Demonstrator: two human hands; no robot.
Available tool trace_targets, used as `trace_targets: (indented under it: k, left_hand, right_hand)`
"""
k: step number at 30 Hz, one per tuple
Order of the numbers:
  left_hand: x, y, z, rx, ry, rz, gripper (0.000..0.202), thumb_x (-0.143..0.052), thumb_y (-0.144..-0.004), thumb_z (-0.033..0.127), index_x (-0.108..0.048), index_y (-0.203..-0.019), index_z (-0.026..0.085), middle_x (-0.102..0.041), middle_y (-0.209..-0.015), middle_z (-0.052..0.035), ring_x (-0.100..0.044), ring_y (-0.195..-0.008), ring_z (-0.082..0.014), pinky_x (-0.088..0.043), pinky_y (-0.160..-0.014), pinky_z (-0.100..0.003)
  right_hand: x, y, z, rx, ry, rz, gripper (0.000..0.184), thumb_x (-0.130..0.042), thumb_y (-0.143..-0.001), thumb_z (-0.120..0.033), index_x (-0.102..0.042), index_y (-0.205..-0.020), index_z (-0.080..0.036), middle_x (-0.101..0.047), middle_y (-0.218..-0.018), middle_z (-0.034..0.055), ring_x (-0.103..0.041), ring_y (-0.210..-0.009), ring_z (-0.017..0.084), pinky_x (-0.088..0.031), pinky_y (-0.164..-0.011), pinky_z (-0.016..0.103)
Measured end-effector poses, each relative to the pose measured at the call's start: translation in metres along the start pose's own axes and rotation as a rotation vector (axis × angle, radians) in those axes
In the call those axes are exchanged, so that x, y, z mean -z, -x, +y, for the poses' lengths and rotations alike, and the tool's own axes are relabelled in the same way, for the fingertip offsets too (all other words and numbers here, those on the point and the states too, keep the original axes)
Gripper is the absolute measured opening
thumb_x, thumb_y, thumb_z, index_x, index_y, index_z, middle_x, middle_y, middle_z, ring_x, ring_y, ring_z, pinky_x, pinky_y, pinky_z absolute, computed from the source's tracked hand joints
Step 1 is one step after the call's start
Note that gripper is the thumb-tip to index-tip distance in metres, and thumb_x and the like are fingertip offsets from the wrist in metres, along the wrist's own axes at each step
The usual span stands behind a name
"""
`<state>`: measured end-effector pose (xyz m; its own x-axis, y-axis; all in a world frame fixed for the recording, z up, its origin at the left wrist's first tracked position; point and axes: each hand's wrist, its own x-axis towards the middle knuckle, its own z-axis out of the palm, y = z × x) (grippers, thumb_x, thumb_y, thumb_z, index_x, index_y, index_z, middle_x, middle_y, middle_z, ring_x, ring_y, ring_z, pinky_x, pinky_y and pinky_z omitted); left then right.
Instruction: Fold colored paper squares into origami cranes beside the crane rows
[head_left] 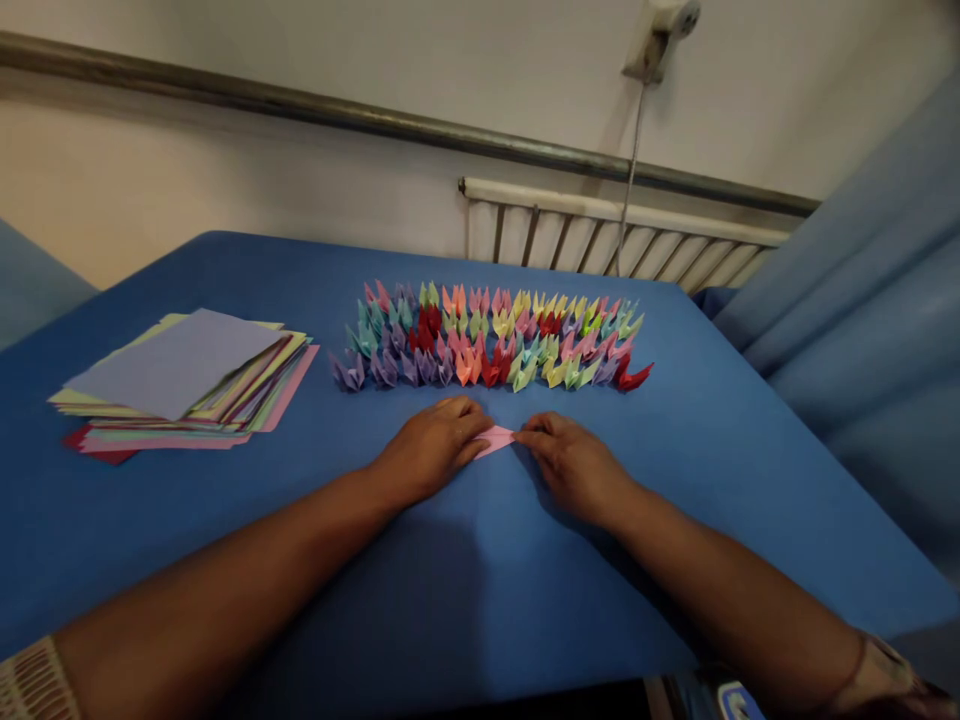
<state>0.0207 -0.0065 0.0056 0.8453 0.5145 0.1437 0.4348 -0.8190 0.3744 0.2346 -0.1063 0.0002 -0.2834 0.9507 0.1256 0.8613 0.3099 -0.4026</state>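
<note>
1. Head view: a small pink paper piece is pressed flat on the blue table, roughly midway between the left and right edges and nearer the far edge than the near one.
2. The left hand is laid palm-down, fingers curled low, and its fingertips are set on the left end of the pink paper piece; the paper is pinned to the table rather than lifted.
3. The right hand is held the same way, fingertips touching the right end of the paper. Whether the paper is pinched between thumb and finger cannot be told; only pressing contact is seen.
4. Just beyond the hands, towards the far edge, rows of folded paper cranes are lined up in purple, teal, red, orange, yellow, green and pink.
5. Near the left edge, a stack of coloured paper sheets is spread loosely, a lilac sheet on top, well apart from the hands.
6. Past the far edge, a white rail is seen against the wall.
</note>
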Motion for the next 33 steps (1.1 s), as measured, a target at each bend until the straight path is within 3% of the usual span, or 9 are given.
trace_targets:
  k: [10, 17, 26, 30, 33]
  left_hand:
    - [0.001, -0.009, 0.009, -0.045, -0.092, -0.023, 0.028, -0.041, -0.097, 0.025, -0.067, -0.100, 0.018, -0.062, -0.101, -0.0070, -0.053, -0.090, -0.0216, -0.040, -0.081, -0.036]
    - [0.001, -0.010, 0.010, -0.075, -0.320, -0.111, 0.028, -0.038, -0.096, 0.020, -0.065, -0.101, 0.016, -0.063, -0.102, -0.0075, -0.054, -0.088, -0.0216, -0.040, -0.078, -0.036]
    - [0.001, -0.009, 0.006, -0.107, -0.301, -0.114, 0.028, -0.040, -0.098, 0.025, -0.066, -0.095, 0.016, -0.065, -0.099, -0.0066, -0.054, -0.087, -0.0225, -0.038, -0.077, -0.036]
    - [0.001, -0.008, 0.006, -0.097, -0.290, -0.125, 0.027, -0.040, -0.097, 0.024, -0.066, -0.097, 0.017, -0.065, -0.101, -0.0064, -0.054, -0.088, -0.0228, -0.038, -0.077, -0.036]
    - [0.002, -0.008, 0.006, -0.110, -0.288, -0.135, 0.027, -0.040, -0.097, 0.022, -0.065, -0.101, 0.016, -0.065, -0.104, -0.0069, -0.055, -0.090, -0.0227, -0.039, -0.079, -0.036]
  right_hand:
    - [0.000, 0.006, -0.014, -0.016, 0.262, -0.106, 0.055, -0.043, -0.089, -0.011, -0.046, -0.141, -0.025, -0.052, -0.135, 0.0124, -0.052, -0.109, 0.029, -0.044, -0.088, 0.041]
    - [0.000, 0.008, -0.014, -0.004, 0.288, -0.112, 0.045, -0.041, -0.094, -0.019, -0.050, -0.138, -0.020, -0.052, -0.135, 0.0137, -0.050, -0.114, 0.030, -0.044, -0.091, 0.042]
    - [0.006, 0.009, -0.014, -0.020, 0.255, -0.131, 0.040, -0.041, -0.095, -0.020, -0.056, -0.132, -0.017, -0.055, -0.135, 0.0133, -0.054, -0.112, 0.029, -0.046, -0.091, 0.042]
    - [0.006, 0.006, -0.015, -0.101, 0.219, -0.091, 0.038, -0.037, -0.096, -0.016, -0.061, -0.126, -0.014, -0.058, -0.131, 0.0143, -0.055, -0.112, 0.026, -0.045, -0.096, 0.040]
    - [-0.002, 0.002, -0.019, -0.142, 0.216, -0.018, 0.046, -0.043, -0.096, -0.025, -0.047, -0.140, -0.013, -0.048, -0.143, 0.0155, -0.048, -0.123, 0.030, -0.042, -0.100, 0.044]
